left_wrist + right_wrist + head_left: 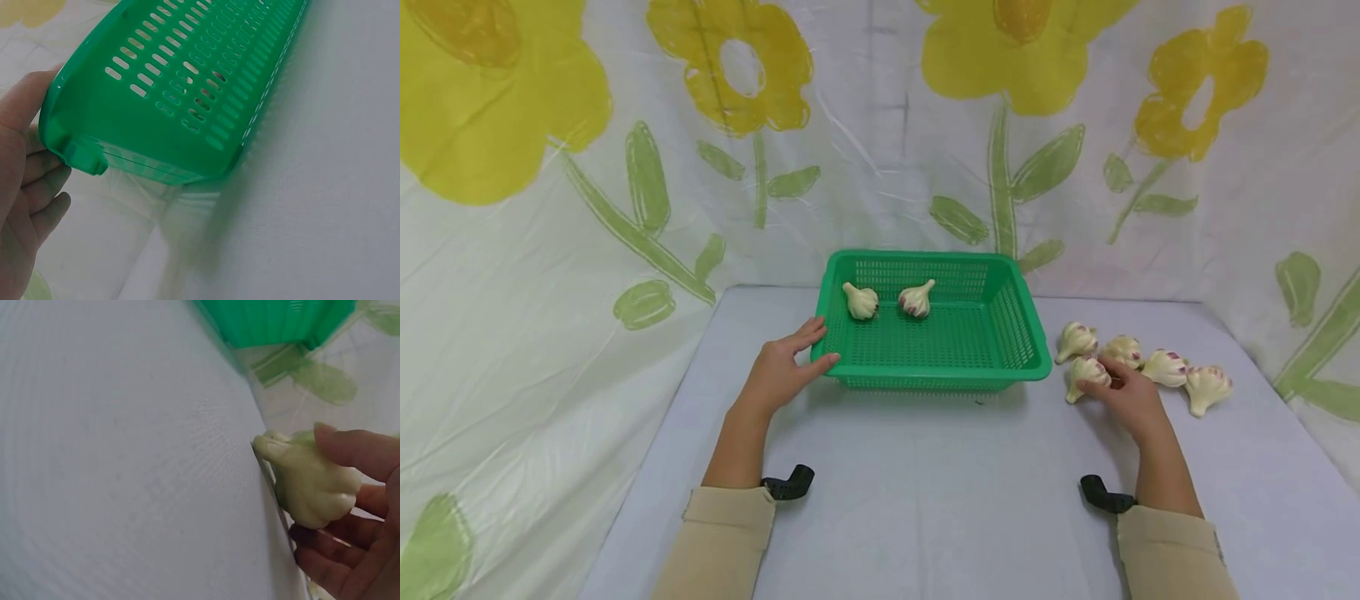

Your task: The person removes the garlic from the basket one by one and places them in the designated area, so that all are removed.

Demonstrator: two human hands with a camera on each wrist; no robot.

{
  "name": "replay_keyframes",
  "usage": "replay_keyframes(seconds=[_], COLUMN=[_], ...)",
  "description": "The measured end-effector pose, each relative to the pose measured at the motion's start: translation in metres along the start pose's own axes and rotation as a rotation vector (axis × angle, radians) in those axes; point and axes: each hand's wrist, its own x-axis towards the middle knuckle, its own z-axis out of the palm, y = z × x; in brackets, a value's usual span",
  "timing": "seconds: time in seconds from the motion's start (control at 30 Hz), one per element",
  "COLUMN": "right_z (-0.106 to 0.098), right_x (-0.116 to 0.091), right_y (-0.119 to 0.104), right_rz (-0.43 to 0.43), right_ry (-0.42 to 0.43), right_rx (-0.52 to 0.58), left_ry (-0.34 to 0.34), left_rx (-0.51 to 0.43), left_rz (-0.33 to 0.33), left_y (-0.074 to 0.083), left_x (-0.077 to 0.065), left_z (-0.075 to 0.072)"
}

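Observation:
A green plastic basket (934,383) with slotted walls stands on the table, two garlic bulbs (915,300) lying inside towards its back left. My left hand (778,371) holds the basket's left rim; in the left wrist view its fingers (47,206) reach below that rim. To the right of the basket, my right hand (1131,400) grips a cream garlic bulb (1086,375) with purple streaks. The right wrist view shows thumb and fingers about this bulb (312,481), its stem pointing away from the palm. Whether it touches the table is hard to tell.
Several more garlic bulbs (1165,367) lie close behind and to the right of my right hand. A white cloth covers the table (925,500). Behind it hangs a pale curtain (865,167) with painted yellow flowers. Black wrist mounts (790,483) sit at both cuffs.

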Motion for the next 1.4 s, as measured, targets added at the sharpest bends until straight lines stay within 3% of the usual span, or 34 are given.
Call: replay_keyframes(seconds=[0.43,0.8,1.4], right_z=[-0.0012,-0.0002,0.0003], right_x=[0.0002,0.0006,-0.0022], right_y=[-0.0046,-0.0067,-0.008], right_rz=[-0.001,-0.028,0.008], right_ry=[0.033,0.14,0.138], right_rx=[-0.023,-0.053,-0.041], left_ry=[0.009,0.012,0.007], left_rx=[0.0,0.012,0.011], left_rz=[0.004,0.008,0.009], left_y=[0.0025,0.002,-0.0019], left_x=[0.0013,0.0019,0.0016], left_z=[-0.0017,-0.0021,0.0012])
